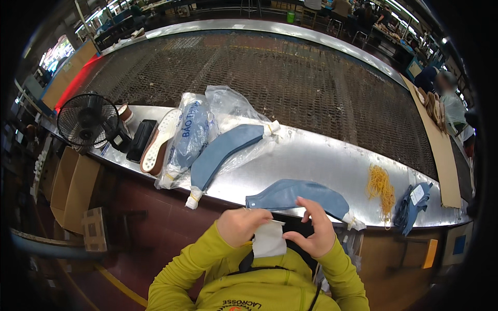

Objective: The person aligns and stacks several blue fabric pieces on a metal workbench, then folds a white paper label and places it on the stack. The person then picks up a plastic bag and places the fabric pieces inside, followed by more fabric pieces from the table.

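At lower centre of the frame, the left hand (pixel 240 226) pinches a white sheet (pixel 268 240) near its upper-left corner; the right hand (pixel 317 236) spreads its fingers beside it. Probably light, limp, easily creased: best held by corners.

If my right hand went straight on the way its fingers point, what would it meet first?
Your right hand would probably meet the nearer blue curved piece first, though depth is hard to judge here.
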The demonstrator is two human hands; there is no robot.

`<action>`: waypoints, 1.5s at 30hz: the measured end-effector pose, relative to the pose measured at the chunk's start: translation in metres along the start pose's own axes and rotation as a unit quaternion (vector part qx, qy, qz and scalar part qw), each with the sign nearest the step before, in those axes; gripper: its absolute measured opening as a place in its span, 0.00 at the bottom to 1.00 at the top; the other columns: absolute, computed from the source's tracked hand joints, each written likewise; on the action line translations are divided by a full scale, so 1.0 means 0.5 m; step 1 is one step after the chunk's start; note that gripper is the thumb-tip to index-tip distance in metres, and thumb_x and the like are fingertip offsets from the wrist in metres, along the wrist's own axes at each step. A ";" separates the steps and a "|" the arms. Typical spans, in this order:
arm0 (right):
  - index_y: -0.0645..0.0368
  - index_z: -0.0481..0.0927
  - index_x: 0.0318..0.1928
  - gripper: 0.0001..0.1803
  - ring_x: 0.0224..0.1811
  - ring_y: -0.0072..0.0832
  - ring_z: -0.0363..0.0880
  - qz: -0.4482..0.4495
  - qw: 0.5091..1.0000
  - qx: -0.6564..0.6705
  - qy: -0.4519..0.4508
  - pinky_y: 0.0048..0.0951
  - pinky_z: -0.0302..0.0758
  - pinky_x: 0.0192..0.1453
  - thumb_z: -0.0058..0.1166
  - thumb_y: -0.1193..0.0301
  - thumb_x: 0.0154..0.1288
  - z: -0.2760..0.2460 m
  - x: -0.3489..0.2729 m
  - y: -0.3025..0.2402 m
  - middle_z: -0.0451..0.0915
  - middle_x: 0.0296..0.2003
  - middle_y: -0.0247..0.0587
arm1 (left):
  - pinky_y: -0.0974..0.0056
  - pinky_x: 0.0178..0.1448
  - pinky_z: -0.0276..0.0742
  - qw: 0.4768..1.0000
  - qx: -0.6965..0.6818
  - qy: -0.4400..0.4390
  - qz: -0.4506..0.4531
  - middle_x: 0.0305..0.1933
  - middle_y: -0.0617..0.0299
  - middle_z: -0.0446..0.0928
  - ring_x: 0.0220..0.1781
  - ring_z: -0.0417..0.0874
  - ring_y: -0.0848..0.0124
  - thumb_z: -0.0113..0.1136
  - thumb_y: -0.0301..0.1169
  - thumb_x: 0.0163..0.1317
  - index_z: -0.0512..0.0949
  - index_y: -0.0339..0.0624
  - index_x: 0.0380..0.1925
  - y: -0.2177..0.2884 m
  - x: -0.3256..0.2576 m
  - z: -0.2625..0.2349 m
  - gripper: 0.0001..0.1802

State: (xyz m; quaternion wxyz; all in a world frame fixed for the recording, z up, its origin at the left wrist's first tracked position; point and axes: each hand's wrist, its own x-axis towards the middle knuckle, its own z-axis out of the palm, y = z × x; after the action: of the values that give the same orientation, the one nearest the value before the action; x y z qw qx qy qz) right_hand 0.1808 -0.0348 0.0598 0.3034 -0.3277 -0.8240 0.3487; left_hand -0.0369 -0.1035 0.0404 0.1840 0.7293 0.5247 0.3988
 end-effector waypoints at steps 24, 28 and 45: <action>0.55 0.81 0.36 0.09 0.40 0.34 0.72 -0.090 0.971 -0.001 -0.223 0.33 0.68 0.45 0.62 0.76 0.51 -0.020 0.083 0.082 0.80 0.41 0.34 | 0.60 0.48 0.76 0.997 0.053 -0.035 -0.033 0.43 0.57 0.79 0.44 0.79 0.58 0.71 0.30 0.44 0.75 0.46 0.48 -0.127 0.035 0.038 0.27; 0.53 0.82 0.35 0.11 0.46 0.37 0.71 -0.162 0.973 -0.083 -0.143 0.35 0.68 0.47 0.61 0.78 0.48 0.050 0.066 0.090 0.78 0.48 0.34 | 0.60 0.46 0.75 1.000 0.004 0.011 -0.021 0.41 0.57 0.79 0.42 0.79 0.58 0.68 0.27 0.46 0.75 0.43 0.46 -0.126 0.013 0.037 0.24; 0.56 0.81 0.37 0.11 0.56 0.34 0.74 -0.227 0.956 -0.173 -0.071 0.39 0.70 0.56 0.61 0.74 0.50 0.116 0.068 0.113 0.80 0.47 0.33 | 0.61 0.48 0.76 0.988 0.101 0.075 0.092 0.46 0.54 0.79 0.45 0.80 0.61 0.63 0.21 0.49 0.81 0.39 0.37 -0.156 -0.020 0.050 0.13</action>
State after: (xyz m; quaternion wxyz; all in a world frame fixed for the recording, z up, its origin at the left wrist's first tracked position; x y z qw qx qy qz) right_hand 0.1367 -0.0004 -0.0076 0.2541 -0.1538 -0.9437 0.1455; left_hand -0.0669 -0.0793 -0.0326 0.0321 0.7572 0.5052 0.4129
